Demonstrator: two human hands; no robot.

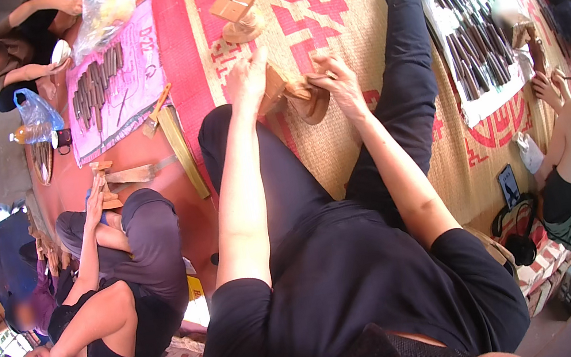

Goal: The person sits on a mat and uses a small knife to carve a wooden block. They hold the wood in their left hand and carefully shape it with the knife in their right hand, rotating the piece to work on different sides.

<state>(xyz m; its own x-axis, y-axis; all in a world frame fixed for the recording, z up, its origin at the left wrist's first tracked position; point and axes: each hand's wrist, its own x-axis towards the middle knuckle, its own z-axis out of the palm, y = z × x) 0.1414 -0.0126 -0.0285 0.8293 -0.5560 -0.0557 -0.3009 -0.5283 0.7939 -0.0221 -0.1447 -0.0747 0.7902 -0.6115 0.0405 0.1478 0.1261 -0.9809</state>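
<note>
A brown wooden carving (309,105) with a rounded, curved end lies between my hands, just above my lap. My left hand (248,79) is closed round its blocky left part, fingers pointing away from me. At the carving's right side, my right hand (337,80) has curled fingers, and its fingertips meet the wood. Whether a small tool or sheet is also in those fingers is too small to tell. Beyond my left hand, a wooden block with a grooved square top (233,3) stands on a round wooden base (244,28) on the mat.
Carving tools (475,39) lie in rows on a white cloth at right; more tools (98,84) lie on a pink sheet at left. A wooden strip (183,153) and a brush (157,110) edge the woven mat (366,26). People sit working on both sides.
</note>
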